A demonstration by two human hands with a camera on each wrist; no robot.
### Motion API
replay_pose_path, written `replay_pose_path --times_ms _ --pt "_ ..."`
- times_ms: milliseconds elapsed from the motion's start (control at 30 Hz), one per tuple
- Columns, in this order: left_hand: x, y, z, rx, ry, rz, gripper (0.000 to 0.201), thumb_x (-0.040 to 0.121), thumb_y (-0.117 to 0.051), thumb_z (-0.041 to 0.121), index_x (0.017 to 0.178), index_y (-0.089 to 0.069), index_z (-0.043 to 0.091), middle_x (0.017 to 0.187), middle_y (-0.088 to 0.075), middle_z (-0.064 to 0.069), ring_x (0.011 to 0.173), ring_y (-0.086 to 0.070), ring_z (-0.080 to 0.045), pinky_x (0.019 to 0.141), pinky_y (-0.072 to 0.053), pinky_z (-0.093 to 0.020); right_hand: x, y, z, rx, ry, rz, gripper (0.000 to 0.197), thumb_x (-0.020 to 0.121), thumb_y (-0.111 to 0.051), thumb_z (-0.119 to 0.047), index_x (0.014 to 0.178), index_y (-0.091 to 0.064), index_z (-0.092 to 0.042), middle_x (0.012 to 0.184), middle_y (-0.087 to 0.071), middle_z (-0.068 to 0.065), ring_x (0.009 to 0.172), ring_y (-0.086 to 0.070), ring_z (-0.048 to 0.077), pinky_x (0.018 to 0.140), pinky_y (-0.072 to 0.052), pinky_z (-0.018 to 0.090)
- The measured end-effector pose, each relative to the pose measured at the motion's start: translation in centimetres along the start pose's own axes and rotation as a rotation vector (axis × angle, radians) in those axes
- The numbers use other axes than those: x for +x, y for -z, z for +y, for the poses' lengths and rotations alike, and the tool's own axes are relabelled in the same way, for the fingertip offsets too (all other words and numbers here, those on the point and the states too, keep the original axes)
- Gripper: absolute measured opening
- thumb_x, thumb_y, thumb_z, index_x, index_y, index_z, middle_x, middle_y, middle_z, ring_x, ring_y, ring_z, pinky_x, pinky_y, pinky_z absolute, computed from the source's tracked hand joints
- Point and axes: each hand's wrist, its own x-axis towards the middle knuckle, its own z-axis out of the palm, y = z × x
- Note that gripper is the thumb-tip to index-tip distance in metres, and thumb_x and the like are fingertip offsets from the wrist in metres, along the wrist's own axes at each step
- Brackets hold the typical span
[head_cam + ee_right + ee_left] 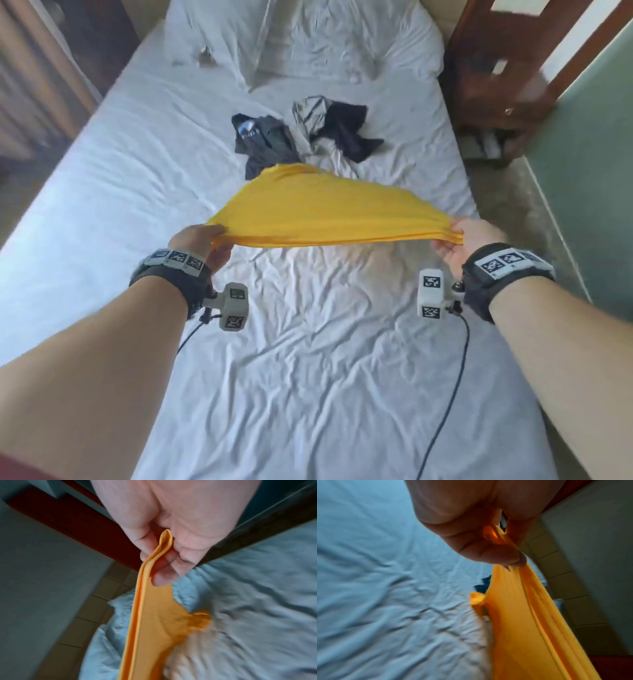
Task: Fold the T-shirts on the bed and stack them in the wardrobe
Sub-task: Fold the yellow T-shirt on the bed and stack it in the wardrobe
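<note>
A yellow T-shirt (318,209) hangs stretched in the air above the white bed (308,359), its doubled near edge taut between my two hands. My left hand (209,240) pinches the left corner; the left wrist view shows my left hand (488,545) curled round the yellow T-shirt (522,622). My right hand (459,236) pinches the right corner, and in the right wrist view my right hand (163,555) clamps the folded edge of the yellow T-shirt (150,615). Further up the bed lies a heap of crumpled T-shirts (301,137), dark, grey and navy.
Pillows (308,37) lie at the head of the bed. A dark wooden nightstand (493,78) stands to the right of the bed, beside a green wall (582,171). Curtains (37,85) hang on the left. Tiled floor (507,202) runs along the bed's right side.
</note>
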Motion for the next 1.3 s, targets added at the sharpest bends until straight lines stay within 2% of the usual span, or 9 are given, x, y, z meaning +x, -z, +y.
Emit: replay_pose_path --times_ms 133,233,300,400,500,733,867,1000,1300 --pt "7.6 4.1 -14.8 0.263 0.182 0.037 0.007 0.093 -0.065 0.013 0.097 -0.063 0.008 0.101 -0.07 -0.016 0.082 -0.072 -0.031 0.075 -0.061 -0.039 8.0 5.0 15.2 -0.129 -0.175 0.1 0.023 0.098 -0.044 0.0 0.089 -0.061 -0.011 0.088 -0.064 0.015 0.066 -0.065 0.026 0.038 -0.052 0.027" --pt "12.3 6.8 -22.4 0.361 0.237 0.045 0.043 0.079 -0.081 0.035 0.115 -0.07 0.012 0.111 -0.074 -0.016 0.096 -0.074 -0.036 0.081 -0.062 -0.05 12.2 8.0 22.8 -0.251 -0.234 0.086 0.026 0.099 -0.039 0.001 0.097 -0.061 -0.012 0.087 -0.062 0.014 0.047 -0.066 0.021 0.036 -0.047 0.021" --pt "14.6 7.5 -24.8 0.422 0.221 0.063 0.065 0.061 -0.087 0.044 0.113 -0.071 0.008 0.105 -0.075 -0.017 0.087 -0.075 -0.032 0.071 -0.064 -0.044 14.6 9.2 25.9 -0.25 -0.245 0.068 0.026 0.099 -0.04 0.001 0.103 -0.062 -0.012 0.091 -0.064 0.013 0.062 -0.068 0.022 0.047 -0.051 0.027" --pt "17.3 7.6 -25.4 0.297 0.235 0.134 0.034 0.077 -0.081 0.018 0.107 -0.069 0.006 0.076 -0.07 -0.015 0.054 -0.071 -0.031 0.049 -0.058 -0.041 16.7 10.3 28.1 -0.182 -0.226 0.016 0.015 0.098 -0.05 -0.003 0.097 -0.064 -0.01 0.09 -0.069 0.012 0.07 -0.07 0.022 0.054 -0.059 0.032" --pt "18.1 6.7 -25.0 0.32 0.163 0.165 0.026 0.086 -0.072 0.009 0.11 -0.063 0.003 0.095 -0.068 -0.018 0.046 -0.068 -0.032 0.041 -0.056 -0.04 17.2 10.9 29.1 -0.085 -0.161 -0.059 0.01 0.097 -0.056 -0.005 0.096 -0.065 -0.01 0.09 -0.071 0.012 0.07 -0.072 0.02 0.056 -0.061 0.029" --pt "12.8 10.0 -27.5 0.316 -0.14 0.078 0.04 0.088 -0.073 0.026 0.123 -0.066 0.008 0.092 -0.064 -0.002 0.068 -0.07 -0.022 0.064 -0.063 -0.037 12.2 14.6 30.2 -0.265 0.134 -0.116 0.031 0.095 -0.048 0.008 0.078 -0.063 -0.013 0.084 -0.059 0.016 0.051 -0.059 0.022 0.036 -0.043 0.018" --pt "4.6 13.1 -30.0 0.276 -0.218 0.086 0.013 0.097 -0.066 0.017 0.095 -0.059 0.006 0.08 -0.064 -0.014 0.059 -0.064 -0.024 0.039 -0.051 -0.024 7.1 18.5 30.8 -0.399 0.221 -0.073 0.031 0.087 -0.053 0.006 0.068 -0.071 -0.011 0.071 -0.061 0.019 0.037 -0.056 0.021 0.043 -0.043 0.026" --pt "-0.1 16.7 -31.6 0.218 -0.255 0.059 0.014 0.099 -0.066 0.016 0.089 -0.059 0.009 0.072 -0.069 -0.012 0.053 -0.066 -0.019 0.037 -0.046 -0.019 2.4 21.0 30.9 -0.476 0.304 -0.074 0.031 0.086 -0.057 0.008 0.066 -0.073 -0.008 0.081 -0.065 0.016 0.05 -0.06 0.027 0.069 -0.055 0.039" --pt "-6.9 21.4 -36.0 0.156 -0.332 -0.016 0.011 0.099 -0.062 0.006 0.09 -0.056 0.009 0.052 -0.067 -0.006 0.043 -0.067 -0.014 0.037 -0.042 -0.014 -4.8 24.7 32.3 -0.595 0.377 -0.119 0.03 0.09 -0.053 0.007 0.077 -0.072 -0.011 0.084 -0.064 0.015 0.057 -0.06 0.026 0.051 -0.051 0.032"
